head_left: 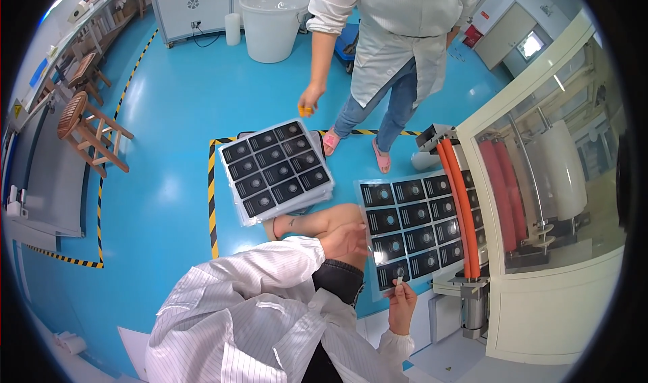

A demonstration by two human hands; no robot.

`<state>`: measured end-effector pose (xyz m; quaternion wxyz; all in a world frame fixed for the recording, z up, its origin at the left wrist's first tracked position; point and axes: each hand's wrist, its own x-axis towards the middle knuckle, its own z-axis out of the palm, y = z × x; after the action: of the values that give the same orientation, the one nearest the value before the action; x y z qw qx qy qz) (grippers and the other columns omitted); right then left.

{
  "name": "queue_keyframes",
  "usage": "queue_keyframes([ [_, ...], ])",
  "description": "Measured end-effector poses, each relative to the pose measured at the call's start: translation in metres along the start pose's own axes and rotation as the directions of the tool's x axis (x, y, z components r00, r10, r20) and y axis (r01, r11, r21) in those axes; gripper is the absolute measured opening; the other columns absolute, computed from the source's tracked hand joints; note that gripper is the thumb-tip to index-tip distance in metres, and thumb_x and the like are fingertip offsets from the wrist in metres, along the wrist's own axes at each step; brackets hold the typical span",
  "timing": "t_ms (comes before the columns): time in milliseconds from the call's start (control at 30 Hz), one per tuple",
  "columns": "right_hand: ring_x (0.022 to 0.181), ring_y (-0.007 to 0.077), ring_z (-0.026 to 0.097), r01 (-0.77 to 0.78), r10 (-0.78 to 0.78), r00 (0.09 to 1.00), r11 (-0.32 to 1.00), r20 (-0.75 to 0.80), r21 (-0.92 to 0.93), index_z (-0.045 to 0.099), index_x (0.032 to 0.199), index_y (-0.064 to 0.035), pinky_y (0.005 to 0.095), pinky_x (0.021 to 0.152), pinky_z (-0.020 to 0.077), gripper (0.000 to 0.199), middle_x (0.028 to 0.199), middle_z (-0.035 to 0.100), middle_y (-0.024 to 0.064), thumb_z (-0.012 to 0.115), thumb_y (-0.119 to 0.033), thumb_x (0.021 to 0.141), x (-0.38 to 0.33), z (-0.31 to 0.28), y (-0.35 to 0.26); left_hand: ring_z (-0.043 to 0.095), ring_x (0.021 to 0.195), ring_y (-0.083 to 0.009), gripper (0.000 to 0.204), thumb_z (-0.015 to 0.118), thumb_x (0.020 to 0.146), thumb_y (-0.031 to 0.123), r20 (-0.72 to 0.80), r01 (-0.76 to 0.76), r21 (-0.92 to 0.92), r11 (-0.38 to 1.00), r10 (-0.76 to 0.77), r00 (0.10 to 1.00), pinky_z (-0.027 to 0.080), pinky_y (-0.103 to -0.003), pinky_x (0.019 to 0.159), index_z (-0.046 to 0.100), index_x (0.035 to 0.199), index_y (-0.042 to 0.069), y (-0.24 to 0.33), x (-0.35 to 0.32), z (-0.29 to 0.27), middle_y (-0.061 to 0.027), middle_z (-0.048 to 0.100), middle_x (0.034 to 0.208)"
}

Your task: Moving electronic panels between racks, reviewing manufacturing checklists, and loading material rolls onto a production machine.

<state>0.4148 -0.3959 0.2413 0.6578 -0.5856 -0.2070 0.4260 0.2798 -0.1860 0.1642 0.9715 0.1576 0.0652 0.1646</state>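
A clear sheet with rows of black printed cards [422,240] stretches from beside my knees into a roller machine on the right. My left hand [344,240] is at the sheet's near left edge, fingers loosely extended and apart; whether they touch it is hard to tell. Just below the sheet's lower corner, my right hand [403,307] is closed in a pinch on a small white piece [399,281], which overlaps that corner. To the left of my legs lies a stack of similar card sheets [277,166], slightly fanned out.
The cream machine [560,315] with orange rollers [457,211] stands on the right. Ahead, a person in a white coat [401,39] holds a small orange thing [306,110] above the stack. A wooden stool [91,130], a white tub [271,29] and striped floor tape [212,201] are about.
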Motion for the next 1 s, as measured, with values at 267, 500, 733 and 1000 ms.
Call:
queue_keyframes([
  [267,0.068,0.0122,0.055,-0.018,0.015,1.0,0.992,-0.024,-0.125,0.06,0.101,0.0047,0.0262,0.065,0.0462,0.023,0.085,0.062,0.0065,0.055,-0.013,0.087,-0.004,0.004,0.005,0.042,0.116,-0.0204,0.047,0.054,0.086,0.032,-0.276,-0.024,0.173,0.985,0.072,0.958,0.036,-0.039,0.094,0.045,0.122,0.004,-0.001,0.006,0.01,-0.0083,0.049,0.123],
  [500,0.066,0.0101,0.055,-0.035,0.067,0.993,0.956,0.102,-0.29,0.062,0.1,0.0023,0.0216,0.063,0.0446,0.022,0.079,0.064,0.0041,0.054,-0.013,0.087,-0.008,0.009,0.0,0.057,0.097,-0.0152,0.032,0.055,0.086,0.008,-0.295,-0.069,0.285,0.956,0.156,0.943,0.047,-0.025,0.079,0.049,0.117,0.0,0.005,0.0,0.018,-0.0042,0.058,0.11],
  [733,0.063,0.0091,0.054,-0.171,0.358,0.896,0.825,0.264,-0.539,0.064,0.101,-0.0013,0.022,0.058,0.0454,0.021,0.077,0.065,0.0044,0.054,-0.013,0.087,-0.001,-0.009,-0.035,0.061,0.083,-0.0095,0.024,0.056,0.086,0.008,-0.217,-0.178,0.243,0.954,0.232,0.948,0.047,-0.018,0.055,0.053,0.109,0.007,-0.003,-0.004,0.006,-0.0022,0.062,0.099],
  [1000,0.06,0.0126,0.057,0.22,-0.341,0.938,0.731,-0.066,-0.646,0.057,0.107,-0.001,0.0242,0.057,0.0458,0.024,0.071,0.063,0.0067,0.051,-0.007,0.085,0.092,-0.032,-0.085,0.053,0.06,-0.0024,0.016,0.059,0.084,0.01,-0.382,-0.07,0.344,0.937,0.207,0.901,0.031,-0.016,0.041,0.056,0.1,0.011,0.001,-0.016,0.011,0.004,0.061,0.084],
])
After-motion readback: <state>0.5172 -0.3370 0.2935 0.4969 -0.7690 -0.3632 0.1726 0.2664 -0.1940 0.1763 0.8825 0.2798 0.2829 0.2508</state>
